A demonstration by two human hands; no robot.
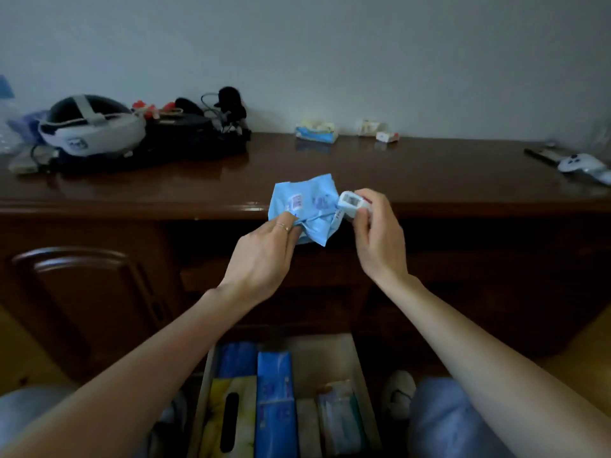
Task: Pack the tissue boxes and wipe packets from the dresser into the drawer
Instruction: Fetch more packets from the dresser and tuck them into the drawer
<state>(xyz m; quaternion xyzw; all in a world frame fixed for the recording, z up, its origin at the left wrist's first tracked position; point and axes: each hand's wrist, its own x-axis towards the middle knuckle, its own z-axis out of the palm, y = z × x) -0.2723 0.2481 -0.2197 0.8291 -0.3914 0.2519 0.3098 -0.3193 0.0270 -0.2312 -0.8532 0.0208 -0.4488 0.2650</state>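
Wipe packet (305, 211) held in the air at the tabletop (429, 175) edge, above the open drawer (330, 352).
Left hand (264, 256) pinches the crumpled blue packet's lower edge; right hand (377, 236) grips a small white packet (352, 203) touching it. Tissue boxes (274, 391) lie in the drawer; another packet (315, 132) sits by the wall.
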